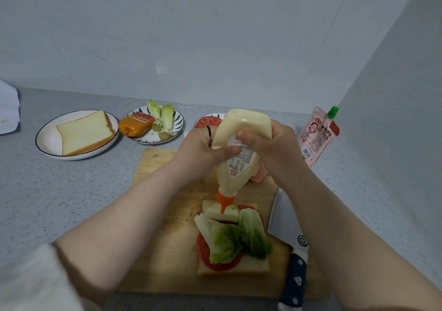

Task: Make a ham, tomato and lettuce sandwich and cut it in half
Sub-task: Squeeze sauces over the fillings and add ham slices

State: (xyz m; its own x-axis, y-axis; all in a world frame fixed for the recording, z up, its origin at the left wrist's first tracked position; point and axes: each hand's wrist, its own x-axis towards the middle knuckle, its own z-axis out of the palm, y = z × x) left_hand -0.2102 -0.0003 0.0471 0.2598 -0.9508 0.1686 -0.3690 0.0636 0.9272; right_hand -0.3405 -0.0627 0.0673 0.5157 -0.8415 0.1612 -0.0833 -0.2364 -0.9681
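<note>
Worktop (71, 191): grey, speckled, matt. It runs back to pale tiled walls (215, 35) that meet in a corner beyond the right side of the cutting board.

Cutting board (165, 263): wooden, stained, flat on the worktop in front of you. All places below are given from it.

On the board, near right part: the open sandwich — a bread slice (234, 269) at the bottom, tomato slices (205, 251) on it, lettuce leaves (229, 239) on top.

Over the sandwich's far end: mayonnaise bottle (241, 167), upside down. The tip of its orange nozzle (224, 202) is at the lettuce; you cannot tell whether it touches.

Your left hand (198, 148) and right hand (275, 148) both grip the bottle's upper body, fingers (229, 150) curled round it and pressing its sides.

Across the board's right edge: cleaver (282, 217), dark blue handle toward you.

On the board behind the bottle: a pink thing (259, 174), mostly hidden.

Beyond the far left corner: white plate (47, 141) with a spare bread slice (83, 133).

Beyond the far edge: patterned plate (178, 121) with a wrapped ham sausage (136, 125) and two lettuce stumps (165, 119). Just right of it lies a cut tomato (208, 121) on a third plate, partly behind your left hand.

Beyond the far right corner: pink sauce pouch (315, 136) with a green cap.

Far left of the board: a white object (8, 109), cut off at the edge of view.
</note>
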